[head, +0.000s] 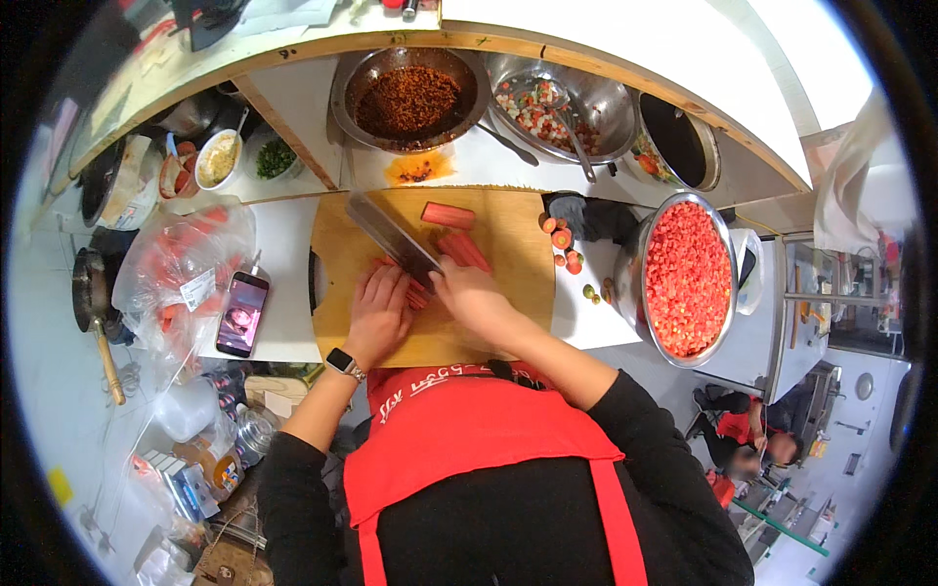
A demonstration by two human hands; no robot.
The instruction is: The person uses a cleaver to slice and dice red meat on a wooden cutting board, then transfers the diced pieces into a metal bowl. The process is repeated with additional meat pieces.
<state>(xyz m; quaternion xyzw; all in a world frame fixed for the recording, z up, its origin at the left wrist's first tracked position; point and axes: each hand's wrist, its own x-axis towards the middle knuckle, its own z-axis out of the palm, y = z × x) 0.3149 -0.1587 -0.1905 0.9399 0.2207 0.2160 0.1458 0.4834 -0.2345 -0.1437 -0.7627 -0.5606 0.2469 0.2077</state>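
Observation:
A wooden cutting board (506, 329) lies right before me. My right hand (473, 299) grips the handle of a broad kitchen knife (392, 238), whose blade slants away to the upper left. Against the near side of the blade, my left hand (381, 308) holds down cut carrot sticks (418, 296); its fingers hide part of them. Just beyond my right hand lie thick carrot slabs (463, 250). Another peeled carrot piece (448, 214) rests farther up the board.
Diced carrot fills a steel bowl (636, 293) on the right, near carrot ends (561, 238). To the left are a cabled phone (242, 315) and a plastic bag of carrots (183, 249). Steel basins (469, 80) (615, 102) stand under the shelf edge (506, 42). People (755, 428) sit at far right.

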